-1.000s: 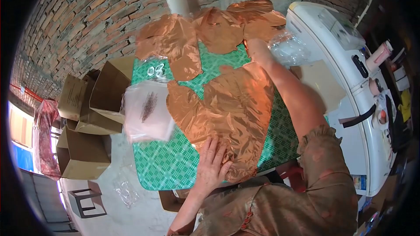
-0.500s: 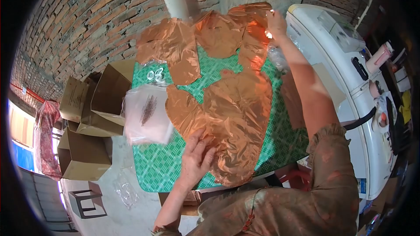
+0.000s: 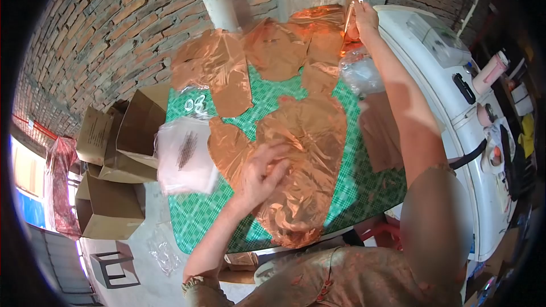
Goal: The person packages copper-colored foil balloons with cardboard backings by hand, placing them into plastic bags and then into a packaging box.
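A flat copper-coloured foil balloon (image 3: 307, 159), shiny and wrinkled, lies on the green checked tablecloth (image 3: 193, 219) nearest me. My left hand (image 3: 261, 176) is over its left half with fingers apart and slightly bent; it grips nothing. At the table's far right corner, my right hand (image 3: 365, 21) pinches the raised edge of another copper foil sheet (image 3: 350, 17), whose full shape I cannot make out. More flat copper foil balloons lie along the back, one at the left (image 3: 224, 68) and one in the middle (image 3: 278, 48).
A stack of clear plastic bags (image 3: 185, 156) sits at the table's left edge, with small white rings (image 3: 196, 103) behind it. Open cardboard boxes (image 3: 114, 202) stand left of the table. A white appliance (image 3: 398, 40) flanks the right side, near a crumpled clear bag (image 3: 364, 74).
My left hand has slid up and to the right over the near balloon. My right hand has risen slightly, lifting the foil edge upright. The view has shifted a little.
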Demonstrator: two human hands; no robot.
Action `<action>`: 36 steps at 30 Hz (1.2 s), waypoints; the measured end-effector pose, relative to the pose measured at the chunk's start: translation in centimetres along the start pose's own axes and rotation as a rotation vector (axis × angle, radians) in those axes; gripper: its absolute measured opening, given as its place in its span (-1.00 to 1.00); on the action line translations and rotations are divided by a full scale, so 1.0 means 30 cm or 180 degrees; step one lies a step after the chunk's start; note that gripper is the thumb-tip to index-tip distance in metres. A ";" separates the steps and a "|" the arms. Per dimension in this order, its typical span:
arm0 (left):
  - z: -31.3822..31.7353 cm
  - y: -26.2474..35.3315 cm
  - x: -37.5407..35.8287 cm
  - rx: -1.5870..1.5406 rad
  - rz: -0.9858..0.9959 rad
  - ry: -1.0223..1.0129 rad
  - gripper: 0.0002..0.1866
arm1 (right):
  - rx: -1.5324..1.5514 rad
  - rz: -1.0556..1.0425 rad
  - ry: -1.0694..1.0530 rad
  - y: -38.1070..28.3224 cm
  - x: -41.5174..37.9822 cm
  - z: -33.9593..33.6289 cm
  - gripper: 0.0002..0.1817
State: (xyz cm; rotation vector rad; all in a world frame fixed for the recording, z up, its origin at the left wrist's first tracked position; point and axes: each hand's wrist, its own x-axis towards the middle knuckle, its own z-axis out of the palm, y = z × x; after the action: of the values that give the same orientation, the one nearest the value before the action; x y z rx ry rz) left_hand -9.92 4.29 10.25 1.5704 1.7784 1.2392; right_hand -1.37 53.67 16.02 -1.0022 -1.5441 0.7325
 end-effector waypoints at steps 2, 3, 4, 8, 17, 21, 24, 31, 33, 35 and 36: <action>0.003 -0.037 0.078 -0.0589 -0.0146 -0.0038 -0.60 | 0.0219 -0.0089 -0.0098 -0.029 -0.008 0.008 -0.61; 0.003 -0.058 0.134 -0.0714 -0.0277 -0.0128 -0.57 | 0.0196 -0.0379 -0.0183 -0.032 -0.019 0.013 -0.63; 0.004 -0.078 0.205 -0.0840 -0.0410 -0.0216 -0.54 | 0.0174 -0.0669 -0.0272 -0.032 -0.037 0.018 -0.64; 0.032 -0.025 0.497 -0.1822 -0.0605 -0.0253 -0.36 | -0.0463 -0.1304 -0.0834 -0.054 -0.175 0.013 -0.72; 0.221 -0.154 0.906 -0.3322 -0.0909 -0.0181 -0.51 | -0.0311 -0.0898 -0.2813 -0.001 -0.433 0.027 -0.74; 0.267 -0.213 0.911 -0.3270 -0.1550 0.0471 -0.70 | -0.1311 -0.1390 -0.3519 -0.021 -0.446 0.010 -0.69; 0.261 -0.357 0.949 -0.2691 -0.1560 0.0849 -0.83 | -0.0830 -0.1042 -0.3165 -0.024 -0.421 -0.018 -0.61; 0.278 -0.381 0.976 -0.2206 -0.1536 0.1326 -0.80 | -0.1167 -0.0176 -0.3412 0.161 -0.236 0.010 -0.72; 0.285 -0.377 0.983 -0.1932 -0.1424 0.1605 -0.75 | -0.1505 -0.1028 -0.3612 0.225 -0.222 0.041 -0.65; 0.291 -0.374 0.997 -0.1779 -0.1310 0.1873 -0.70 | -0.1758 -0.1296 -0.3612 0.253 -0.214 0.051 -0.54; 0.292 -0.373 1.002 -0.1752 -0.1261 0.2004 -0.66 | -0.1754 -0.0909 -0.3628 0.187 -0.253 0.032 -0.47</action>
State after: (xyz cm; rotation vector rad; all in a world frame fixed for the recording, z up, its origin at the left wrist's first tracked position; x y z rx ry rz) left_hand -16.01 36.16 3.02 0.5163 1.7395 1.9195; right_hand -0.81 49.49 7.53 -0.7027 -2.9282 0.7145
